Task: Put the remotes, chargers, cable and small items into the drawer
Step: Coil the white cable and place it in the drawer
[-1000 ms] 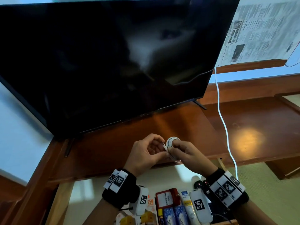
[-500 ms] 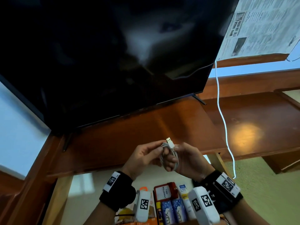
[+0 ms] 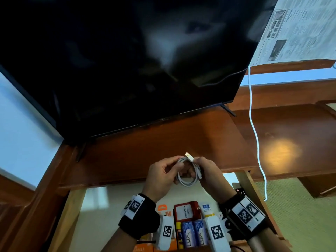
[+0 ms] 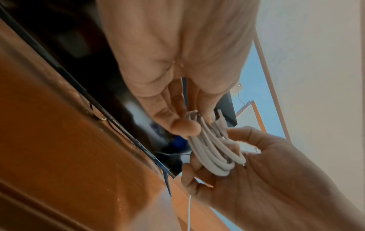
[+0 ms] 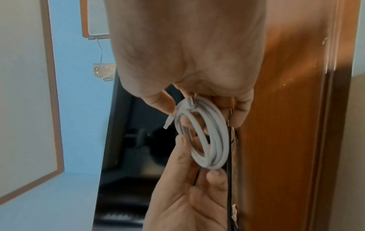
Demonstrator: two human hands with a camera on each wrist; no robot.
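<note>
Centrally, just above the front edge of a wooden TV stand [image 3: 127,155], two bare hands hold a coiled white USB cable [image 3: 189,171] between them. On the left, the left hand [image 3: 161,177] has its thumb and curled fingers pinched on the near-left side of the coil; the left wrist view shows a fingertip pressed against the bundled strands. On the right, the right hand [image 3: 209,173] has its thumb and fingers clamped on the coil's upper right, where the loops gather and the plug end leaves the bundle.

Judging by its look, the cable is light, soft and springy, with smooth sheathing that could slip; loops are likely to spring apart if only one strand is held. The safest hold would be a pinch across all the loops at once, near the plug, not on the plug itself.

The coil forms an upright oval ring in the head view, its long axis running roughly up and down and its open face turned towards the camera. A metal USB plug [image 3: 189,157] sticks out at the top, pointing up and left towards the dark television screen [image 3: 127,60].

Below the hands lies the open drawer [image 3: 72,220], already holding batteries [image 3: 193,233], a red card holder [image 3: 187,210] and other small items. Farther right, another white cord [image 3: 254,128] hangs down past the stand.
</note>
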